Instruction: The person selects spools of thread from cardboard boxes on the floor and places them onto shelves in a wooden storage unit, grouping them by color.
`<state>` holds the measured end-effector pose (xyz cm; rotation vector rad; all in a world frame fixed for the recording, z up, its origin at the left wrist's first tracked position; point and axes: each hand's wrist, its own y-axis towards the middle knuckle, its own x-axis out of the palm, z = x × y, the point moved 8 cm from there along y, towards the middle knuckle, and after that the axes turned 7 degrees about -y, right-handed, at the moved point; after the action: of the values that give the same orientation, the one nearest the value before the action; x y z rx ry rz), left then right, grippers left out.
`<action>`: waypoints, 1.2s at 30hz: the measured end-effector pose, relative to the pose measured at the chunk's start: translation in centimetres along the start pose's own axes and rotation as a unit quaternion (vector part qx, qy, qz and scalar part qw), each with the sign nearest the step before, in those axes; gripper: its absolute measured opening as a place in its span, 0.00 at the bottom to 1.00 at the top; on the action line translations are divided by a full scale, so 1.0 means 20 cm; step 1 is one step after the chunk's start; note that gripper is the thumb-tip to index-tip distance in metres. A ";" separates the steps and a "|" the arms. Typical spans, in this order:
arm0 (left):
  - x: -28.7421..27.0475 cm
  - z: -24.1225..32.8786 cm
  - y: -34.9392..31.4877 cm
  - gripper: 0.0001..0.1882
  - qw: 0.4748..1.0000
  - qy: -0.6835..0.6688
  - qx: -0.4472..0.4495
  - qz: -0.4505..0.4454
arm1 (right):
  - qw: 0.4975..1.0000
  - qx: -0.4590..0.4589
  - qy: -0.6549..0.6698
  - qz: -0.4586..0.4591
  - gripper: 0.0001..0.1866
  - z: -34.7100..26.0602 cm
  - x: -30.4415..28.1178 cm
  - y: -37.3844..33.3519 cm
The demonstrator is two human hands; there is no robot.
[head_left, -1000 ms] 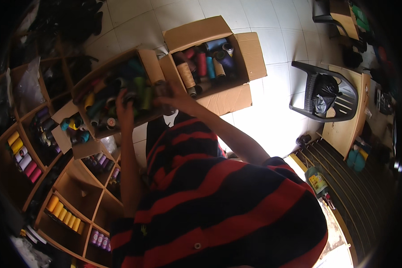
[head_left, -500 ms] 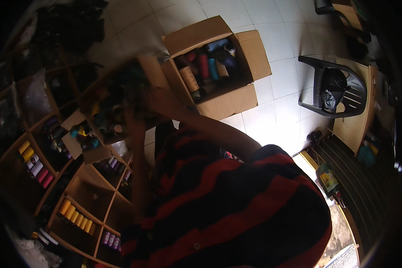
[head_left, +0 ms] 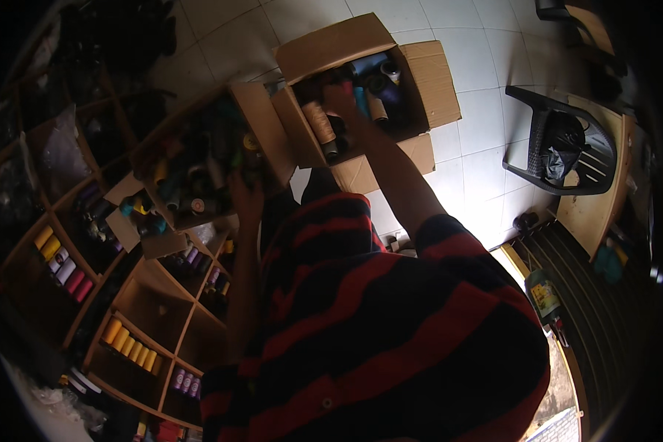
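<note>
Head view: right grip (head_left: 339, 101) has moved from the left box (head_left: 262, 132) into the right box (head_left: 336, 48), a tan spool (head_left: 319, 124) beside it; left grip (head_left: 246, 196) is at the left box's spools (head_left: 197, 205); opening and hold of both indiscernible.

Two boxes stood side by side before the person: the left box (head_left: 264, 140), with thread spools (head_left: 198, 205) inside, and just right of it the right box (head_left: 337, 47), on the floor (head_left: 481, 110), with thread cones (head_left: 318, 121) inside. The left hand (head_left: 246, 197) was at the left box's near right corner; the right hand (head_left: 341, 101) was inside the right box, beside a cone along its left wall. A small box (head_left: 124, 230) lay left of the left box, beside the shelving (head_left: 149, 300), whose compartments held spool rows (head_left: 132, 348). Well to the right, a chair (head_left: 523, 147) bore a bag (head_left: 563, 140), with a wooden table (head_left: 593, 221) just beyond it.
</note>
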<state>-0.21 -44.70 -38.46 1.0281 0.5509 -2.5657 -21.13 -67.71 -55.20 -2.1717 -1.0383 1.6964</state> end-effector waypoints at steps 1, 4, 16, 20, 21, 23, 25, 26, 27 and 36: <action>0.00 0.01 0.01 0.28 1.000 -0.003 0.003 0.002 | 0.999 -0.014 -0.034 -0.026 0.23 0.01 0.01 0.01; -0.03 0.01 0.04 0.27 0.999 -0.007 0.003 0.034 | 0.993 -0.046 -0.017 -0.112 0.26 0.03 -0.05 0.00; 0.42 0.80 0.11 0.13 0.950 -0.028 0.249 -0.187 | 0.824 0.140 0.537 0.111 0.18 0.44 -0.34 -0.58; 0.84 0.81 0.07 0.16 0.911 0.003 0.307 -0.276 | 0.741 0.132 0.626 0.202 0.17 0.51 -0.49 -0.79; 0.93 0.79 0.08 0.18 0.903 0.017 0.327 -0.278 | 0.695 0.114 0.669 0.238 0.18 0.52 -0.52 -0.83; 1.10 0.67 0.12 0.24 0.911 0.074 0.309 -0.264 | 0.655 0.100 0.686 0.301 0.19 0.60 -0.52 -0.87; 1.19 0.64 0.17 0.29 0.918 0.116 0.265 -0.273 | 0.593 0.101 0.744 0.291 0.20 0.67 -0.46 -0.91; 1.23 0.62 0.18 0.31 0.923 0.131 0.226 -0.283 | 0.561 0.100 0.771 0.284 0.21 0.70 -0.43 -0.94; 1.26 0.59 0.19 0.33 0.925 0.147 0.190 -0.294 | 0.547 0.099 0.795 0.243 0.22 0.66 -0.45 -0.96; 1.16 0.78 0.27 0.35 0.973 0.027 0.177 -0.146 | 0.798 0.066 0.588 0.111 0.27 0.56 -0.35 -0.79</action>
<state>-23.05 -60.04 -45.81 1.2107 0.2752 -2.9802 -38.30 -63.27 -44.78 -2.5754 -0.2774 0.1627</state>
